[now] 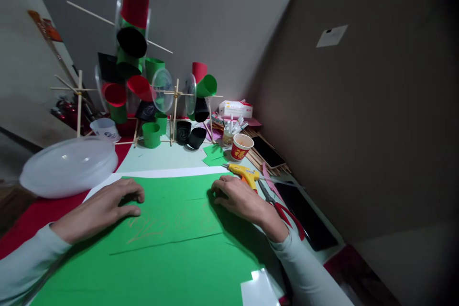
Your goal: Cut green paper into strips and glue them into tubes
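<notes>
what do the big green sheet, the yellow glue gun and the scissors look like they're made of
Green sheet: probably card or thick paper, matte, since it lies flat without glare and carries faint marks.
Glue gun: likely hard plastic, judging by its smooth moulded yellow body.
Scissors: dark grey blades, apparently metal, with smooth red loop handles, probably plastic.

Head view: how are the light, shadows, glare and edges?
In the head view, dim light, the right wall darkest; shadow beside the right hand on the green sheet; glare on the black tablet faint; top-right corner black.
</notes>
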The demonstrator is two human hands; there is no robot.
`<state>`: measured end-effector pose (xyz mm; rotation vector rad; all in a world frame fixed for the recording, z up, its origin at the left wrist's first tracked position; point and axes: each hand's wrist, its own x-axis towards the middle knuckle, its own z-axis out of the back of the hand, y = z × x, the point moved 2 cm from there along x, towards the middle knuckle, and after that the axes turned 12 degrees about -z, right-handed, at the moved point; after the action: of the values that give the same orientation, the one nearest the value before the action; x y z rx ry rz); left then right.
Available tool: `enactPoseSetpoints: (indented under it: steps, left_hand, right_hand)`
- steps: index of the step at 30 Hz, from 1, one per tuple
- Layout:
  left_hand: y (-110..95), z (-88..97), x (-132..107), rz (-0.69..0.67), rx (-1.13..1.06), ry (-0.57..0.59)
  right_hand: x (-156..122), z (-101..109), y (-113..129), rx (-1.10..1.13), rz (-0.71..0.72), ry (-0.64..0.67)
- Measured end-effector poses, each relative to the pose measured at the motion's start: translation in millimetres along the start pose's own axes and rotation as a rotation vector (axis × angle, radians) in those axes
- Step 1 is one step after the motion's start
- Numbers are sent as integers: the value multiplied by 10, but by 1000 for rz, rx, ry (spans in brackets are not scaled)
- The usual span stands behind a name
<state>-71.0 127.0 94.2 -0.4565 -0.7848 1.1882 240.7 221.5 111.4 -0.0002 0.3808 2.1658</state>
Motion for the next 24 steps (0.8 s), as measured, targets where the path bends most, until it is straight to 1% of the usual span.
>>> enactPoseSetpoints:
  steps: [4,11,15,18,20,24]
  left_hand:
    - [-19,-24,4,-20,-2,26]
    - [65,-47,18,12,-12,66]
    - [161,-21,61,51,-49,174]
    - [220,-4,78,51,-61,255]
    - [255,-5,78,43,-65,279]
    - [345,-17,81,25,-77,276]
  right_hand:
    - [4,-55,-43,42,20,10]
    - [-19,-80,-116,136,53,30]
    - [-15,-107,-134,177,46,21]
    - [1,-119,-140,186,43,-8]
    - [12,-123,-145,192,41,-31]
    - [21,-132,-146,215,41,-48]
